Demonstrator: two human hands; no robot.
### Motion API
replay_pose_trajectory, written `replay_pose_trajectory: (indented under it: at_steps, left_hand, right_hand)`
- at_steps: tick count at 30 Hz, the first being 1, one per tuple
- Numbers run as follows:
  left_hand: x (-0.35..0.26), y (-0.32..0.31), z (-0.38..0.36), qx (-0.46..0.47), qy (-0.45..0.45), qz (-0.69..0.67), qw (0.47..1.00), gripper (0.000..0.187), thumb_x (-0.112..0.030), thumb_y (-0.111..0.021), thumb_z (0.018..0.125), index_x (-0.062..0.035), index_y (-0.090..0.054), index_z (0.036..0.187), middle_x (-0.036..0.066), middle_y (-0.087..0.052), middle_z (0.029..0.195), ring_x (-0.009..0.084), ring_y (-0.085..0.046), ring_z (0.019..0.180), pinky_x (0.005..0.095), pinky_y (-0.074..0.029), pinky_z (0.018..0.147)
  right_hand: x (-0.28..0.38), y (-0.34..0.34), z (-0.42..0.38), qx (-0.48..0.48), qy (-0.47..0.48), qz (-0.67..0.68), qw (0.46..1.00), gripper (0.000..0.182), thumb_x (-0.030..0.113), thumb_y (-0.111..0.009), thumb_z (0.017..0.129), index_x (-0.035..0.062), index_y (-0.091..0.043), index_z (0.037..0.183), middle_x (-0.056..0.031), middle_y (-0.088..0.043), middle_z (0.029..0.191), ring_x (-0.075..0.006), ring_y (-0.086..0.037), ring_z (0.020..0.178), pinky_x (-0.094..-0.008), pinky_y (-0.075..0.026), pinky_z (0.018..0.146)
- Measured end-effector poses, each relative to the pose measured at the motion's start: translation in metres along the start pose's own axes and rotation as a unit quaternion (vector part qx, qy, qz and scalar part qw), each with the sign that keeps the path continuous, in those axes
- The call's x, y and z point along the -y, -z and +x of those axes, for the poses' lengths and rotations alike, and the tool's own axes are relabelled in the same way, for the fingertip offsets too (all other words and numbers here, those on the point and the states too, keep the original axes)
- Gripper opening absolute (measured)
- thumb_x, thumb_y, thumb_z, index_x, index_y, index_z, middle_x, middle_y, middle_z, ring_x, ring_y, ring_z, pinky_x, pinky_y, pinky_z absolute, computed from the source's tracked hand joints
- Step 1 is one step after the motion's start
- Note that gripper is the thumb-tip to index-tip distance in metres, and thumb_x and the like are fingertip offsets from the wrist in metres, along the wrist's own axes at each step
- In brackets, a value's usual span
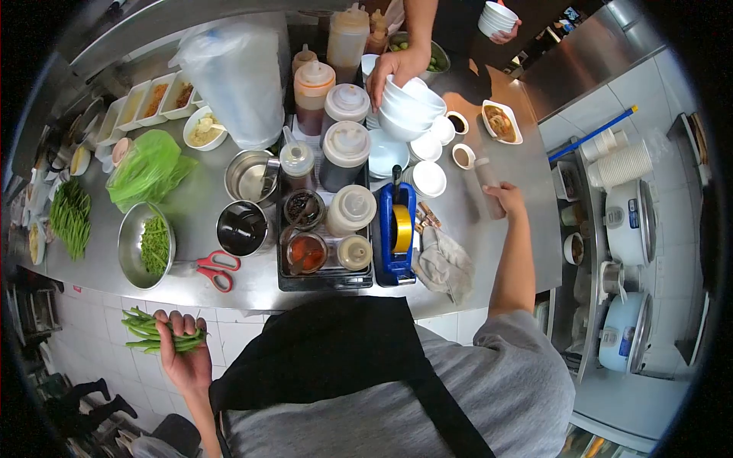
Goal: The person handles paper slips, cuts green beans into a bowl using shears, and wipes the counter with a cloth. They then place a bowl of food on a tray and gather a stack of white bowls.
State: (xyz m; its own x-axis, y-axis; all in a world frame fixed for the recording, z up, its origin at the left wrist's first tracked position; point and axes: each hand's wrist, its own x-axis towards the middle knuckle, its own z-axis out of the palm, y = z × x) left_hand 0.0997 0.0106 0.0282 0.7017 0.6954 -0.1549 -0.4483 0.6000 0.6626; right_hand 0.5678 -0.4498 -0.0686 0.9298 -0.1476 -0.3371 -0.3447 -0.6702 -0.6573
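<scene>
My left hand (185, 347) is closed around a bunch of green beans (141, 330), held out past the front edge of the counter. My right hand (505, 200) grips a slim, cloudy brownish bottle (484, 177) on the right part of the counter. Nearest my left hand are red-handled scissors (217, 269), whose blades reach toward a steel bowl (124, 252) holding cut green beans (155, 246). More whole beans (70, 220) lie piled at the far left. Two small sauce cups (463, 156) stand just left of the bottle.
Across the counter, another person's hand (401, 65) holds stacked white bowls (412, 107). A black tray (328, 281) of sauce bottles and a blue tape dispenser (397, 263) stand mid-counter, beside a cloth (443, 263). Shelves with rice cookers (622, 221) line the right.
</scene>
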Motion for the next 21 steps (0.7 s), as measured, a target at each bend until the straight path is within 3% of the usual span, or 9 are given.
replay_pose_trajectory:
  at_steps: [3, 6, 9, 12, 14, 16, 17, 19, 21]
  left_hand:
    - [-0.001, 0.002, -0.001, -0.009, 0.001, -0.004, 1.000, 0.011, -0.024, -0.044, 0.093, -0.0133, -0.043, 0.096, -0.001, -0.039, 0.073, 0.0129, -0.041, 0.070, 0.0317, -0.036, 0.075]
    - [-0.002, -0.002, -0.001, -0.020, -0.007, -0.012, 1.000, 0.012, -0.025, -0.047, 0.092, -0.0141, -0.044, 0.096, -0.001, -0.041, 0.073, 0.0141, -0.043, 0.070, 0.0328, -0.038, 0.075]
    - [-0.003, -0.001, -0.001, -0.033, -0.013, -0.012, 0.999, 0.013, -0.025, -0.047, 0.092, -0.0133, -0.045, 0.095, 0.000, -0.043, 0.073, 0.0154, -0.045, 0.070, 0.0328, -0.039, 0.072]
    - [-0.003, 0.005, -0.001, -0.033, -0.017, -0.026, 0.999, 0.013, -0.025, -0.047, 0.092, -0.0121, -0.046, 0.094, 0.001, -0.044, 0.072, 0.0172, -0.047, 0.070, 0.0329, -0.039, 0.069]
    - [-0.004, 0.011, -0.002, -0.027, -0.024, -0.026, 0.999, 0.013, -0.025, -0.049, 0.091, -0.0121, -0.046, 0.094, 0.002, -0.045, 0.071, 0.0181, -0.047, 0.070, 0.0331, -0.039, 0.070]
    - [-0.004, 0.020, -0.002, -0.026, -0.038, -0.039, 0.998, 0.013, -0.025, -0.050, 0.090, -0.0123, -0.046, 0.094, 0.002, -0.045, 0.071, 0.0186, -0.047, 0.070, 0.0335, -0.039, 0.070]
    - [-0.005, 0.022, -0.004, -0.036, -0.042, -0.045, 0.997, 0.013, -0.025, -0.050, 0.090, -0.0126, -0.047, 0.093, 0.002, -0.046, 0.071, 0.0187, -0.048, 0.070, 0.0339, -0.040, 0.070]
    - [-0.009, 0.030, -0.007, -0.053, -0.056, -0.051, 0.996, 0.013, -0.025, -0.049, 0.091, -0.0126, -0.047, 0.093, 0.002, -0.046, 0.071, 0.0184, -0.048, 0.068, 0.0346, -0.040, 0.070]
    - [-0.015, 0.042, -0.008, -0.074, -0.064, -0.059, 0.993, 0.012, -0.024, -0.050, 0.090, -0.0123, -0.047, 0.093, 0.002, -0.046, 0.071, 0.0179, -0.047, 0.067, 0.0338, -0.041, 0.069]
  right_hand:
    - [-0.007, -0.005, 0.000, 0.060, -0.006, 0.188, 0.980, 0.050, 0.023, -0.076, 0.063, 0.0053, -0.057, 0.106, -0.0068, -0.060, 0.103, -0.0204, -0.057, 0.093, -0.0356, -0.044, 0.080]
    - [0.022, -0.007, -0.015, 0.129, 0.103, 0.330, 0.929, 0.046, 0.015, -0.071, 0.071, 0.0094, -0.050, 0.112, -0.0085, -0.059, 0.105, -0.0168, -0.054, 0.100, -0.0326, -0.042, 0.083]
    - [0.116, -0.008, -0.077, 0.242, 0.285, 0.392, 0.841, 0.054, 0.007, -0.068, 0.072, 0.0095, -0.043, 0.120, -0.0116, -0.056, 0.110, -0.0178, -0.052, 0.103, -0.0329, -0.042, 0.087]
    - [0.210, -0.020, -0.130, 0.265, 0.410, 0.400, 0.775, 0.056, 0.002, -0.066, 0.072, 0.0069, -0.040, 0.121, -0.0124, -0.053, 0.114, -0.0197, -0.051, 0.106, -0.0338, -0.041, 0.091]
    - [0.253, -0.042, -0.134, 0.207, 0.447, 0.403, 0.771, 0.058, -0.004, -0.067, 0.069, 0.0021, -0.040, 0.120, -0.0111, -0.055, 0.110, -0.0185, -0.053, 0.102, -0.0315, -0.042, 0.089]
    - [0.289, -0.072, -0.128, 0.121, 0.486, 0.325, 0.802, 0.056, 0.001, -0.071, 0.069, 0.0017, -0.041, 0.116, -0.0096, -0.056, 0.106, -0.0182, -0.053, 0.100, -0.0313, -0.043, 0.086]
    - [0.302, -0.085, -0.124, 0.127, 0.476, 0.294, 0.819, 0.059, 0.005, -0.073, 0.068, 0.0009, -0.041, 0.116, -0.0098, -0.055, 0.105, -0.0193, -0.053, 0.100, -0.0326, -0.043, 0.086]
    - [0.316, -0.128, -0.087, 0.091, 0.544, 0.276, 0.787, 0.068, 0.006, -0.075, 0.065, 0.0007, -0.038, 0.122, -0.0108, -0.054, 0.110, -0.0217, -0.052, 0.102, -0.0330, -0.042, 0.088]
    - [0.319, -0.152, -0.073, 0.111, 0.516, 0.199, 0.826, 0.075, 0.006, -0.076, 0.059, 0.0030, -0.039, 0.123, -0.0081, -0.056, 0.111, -0.0183, -0.053, 0.102, -0.0309, -0.041, 0.088]
